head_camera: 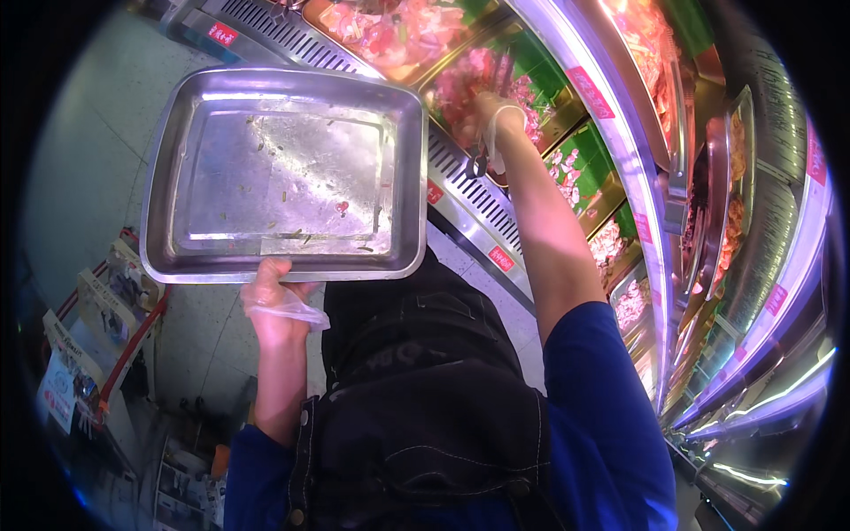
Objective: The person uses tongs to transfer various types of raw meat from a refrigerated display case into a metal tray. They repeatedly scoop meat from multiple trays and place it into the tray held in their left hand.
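My left hand (275, 302), in a thin clear plastic glove, grips the near rim of a rectangular stainless steel tray (285, 172). Only small green and red food scraps lie on the tray's floor. To the right, my gloved right hand (491, 123) reaches down into a display pan of pinkish sliced food (465, 73), which has a green lining. My fingers there are blurred and partly hidden, so whether they hold anything cannot be told. A dark handle-like thing (475, 166) shows just below that hand, by the pan's near edge.
A slotted metal ledge (471, 189) with red labels runs along the display case. Neighbouring pans hold more food (568, 176). Curved lit shelf edges (591, 86) rise at the right. A rack with a red frame (133, 338) stands on the floor at lower left.
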### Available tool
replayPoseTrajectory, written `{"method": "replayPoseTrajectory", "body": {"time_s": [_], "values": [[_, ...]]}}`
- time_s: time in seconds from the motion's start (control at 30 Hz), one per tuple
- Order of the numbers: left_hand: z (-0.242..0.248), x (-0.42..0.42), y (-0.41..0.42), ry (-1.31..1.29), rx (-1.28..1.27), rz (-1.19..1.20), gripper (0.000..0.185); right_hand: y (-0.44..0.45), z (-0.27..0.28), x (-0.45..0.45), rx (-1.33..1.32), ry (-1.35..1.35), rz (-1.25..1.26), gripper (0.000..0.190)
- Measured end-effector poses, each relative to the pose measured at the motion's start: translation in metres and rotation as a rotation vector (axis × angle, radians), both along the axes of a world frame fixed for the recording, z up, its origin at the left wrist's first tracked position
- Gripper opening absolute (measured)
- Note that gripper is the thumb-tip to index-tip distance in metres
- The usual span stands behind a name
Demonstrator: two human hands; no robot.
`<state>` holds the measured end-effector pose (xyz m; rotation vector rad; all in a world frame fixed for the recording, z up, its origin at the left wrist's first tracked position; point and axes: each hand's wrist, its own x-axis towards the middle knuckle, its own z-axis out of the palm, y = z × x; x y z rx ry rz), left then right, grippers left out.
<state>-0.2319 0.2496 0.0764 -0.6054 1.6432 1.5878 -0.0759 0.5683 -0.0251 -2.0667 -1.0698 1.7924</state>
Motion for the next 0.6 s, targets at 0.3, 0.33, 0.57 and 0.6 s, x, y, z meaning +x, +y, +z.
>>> {"method": "replayPoseTrajectory", "body": {"time_s": [0.3, 0.33, 0.57, 0.6], "values": [[0.002, -0.010, -0.005, -0.026, 0.067, 0.064, 0.026, -0.066, 0.057, 0.064, 0.108, -0.005, 0.404, 0.020], [0.003, -0.012, -0.004, -0.028, 0.067, 0.048, 0.024, -0.074, 0.072, 0.060, -0.013, -0.078, 0.335, 0.022], [0.002, -0.019, -0.005, -0.017, 0.058, -0.003, 0.017, -0.014, 0.052, 0.019, 0.077, 0.025, 0.060, 0.029], [-0.002, -0.019, -0.006, -0.017, -0.002, -0.006, 0.018, 0.000, 0.035, 0.009, 0.032, -0.070, 0.011, 0.027]]}}
